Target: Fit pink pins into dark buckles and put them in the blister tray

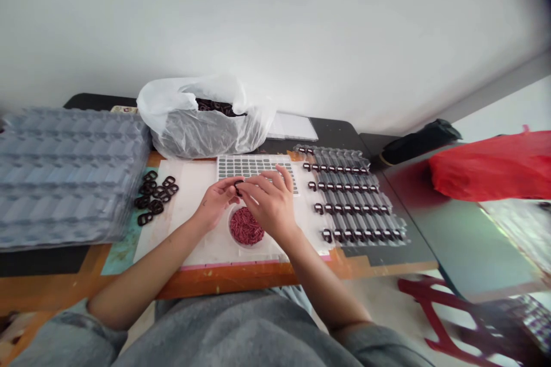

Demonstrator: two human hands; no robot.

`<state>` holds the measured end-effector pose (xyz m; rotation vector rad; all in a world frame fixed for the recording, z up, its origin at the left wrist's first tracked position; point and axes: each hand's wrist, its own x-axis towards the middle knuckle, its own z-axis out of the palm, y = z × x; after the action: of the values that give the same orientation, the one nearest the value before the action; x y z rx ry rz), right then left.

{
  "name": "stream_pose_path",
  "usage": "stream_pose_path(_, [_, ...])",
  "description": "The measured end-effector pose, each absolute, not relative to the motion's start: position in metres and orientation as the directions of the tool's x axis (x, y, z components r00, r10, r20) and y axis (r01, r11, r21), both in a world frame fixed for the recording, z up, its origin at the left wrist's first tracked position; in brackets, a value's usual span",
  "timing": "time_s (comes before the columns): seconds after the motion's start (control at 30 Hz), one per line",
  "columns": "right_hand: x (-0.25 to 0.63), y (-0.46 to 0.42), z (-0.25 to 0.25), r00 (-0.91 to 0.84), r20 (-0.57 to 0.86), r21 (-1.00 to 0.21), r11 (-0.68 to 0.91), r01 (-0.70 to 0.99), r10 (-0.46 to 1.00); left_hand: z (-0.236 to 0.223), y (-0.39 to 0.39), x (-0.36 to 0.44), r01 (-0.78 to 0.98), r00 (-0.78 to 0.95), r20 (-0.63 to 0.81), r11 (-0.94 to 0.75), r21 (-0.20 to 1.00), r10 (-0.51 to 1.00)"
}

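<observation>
My left hand (216,202) and my right hand (267,199) meet over a white work mat (193,183), fingers pinched together on one small black ring-shaped part (237,186). Just below them sits a round clear dish of small red pieces (245,226). Behind the hands lies a white sheet with rows of small grey pads (241,165). A loose pile of the same black parts (155,193) lies on the mat to the left. To the right, a clear tray (357,198) holds rows of black parts.
A white plastic bag (206,117) with more black parts stands at the back. Stacked clear empty trays (64,175) fill the left side. A red bag (495,166) lies on a neighbouring table; a red stool (443,309) stands at the lower right.
</observation>
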<state>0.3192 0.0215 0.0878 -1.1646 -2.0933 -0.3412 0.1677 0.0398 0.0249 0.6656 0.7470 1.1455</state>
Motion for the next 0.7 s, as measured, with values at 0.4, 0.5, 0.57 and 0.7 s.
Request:
stream_pose_path(0.4, [0.331,0.011,0.077,-0.264,0.677,-0.235,0.542,0.807,0.687,0.030,0.038,0.167,-0.561,0.257,-0.212,0.324,0.762,0.943])
stream_pose_path(0.5, [0.329,0.012,0.077,-0.279,0.652,-0.236,0.539,0.809,0.705,0.029,0.039,0.167,-0.552,0.254,-0.198,0.310,0.774,0.947])
stream_pose_path(0.57, [0.329,0.013,0.078,-0.312,0.625,-0.214,0.541,0.813,0.716,0.027,0.040,0.167,-0.545,0.248,-0.189,0.298,0.784,0.950])
stream_pose_path(0.7, [0.331,0.016,0.080,-0.383,0.618,-0.125,0.567,0.814,0.687,0.025,0.041,0.166,-0.540,0.236,-0.188,0.289,0.791,0.953])
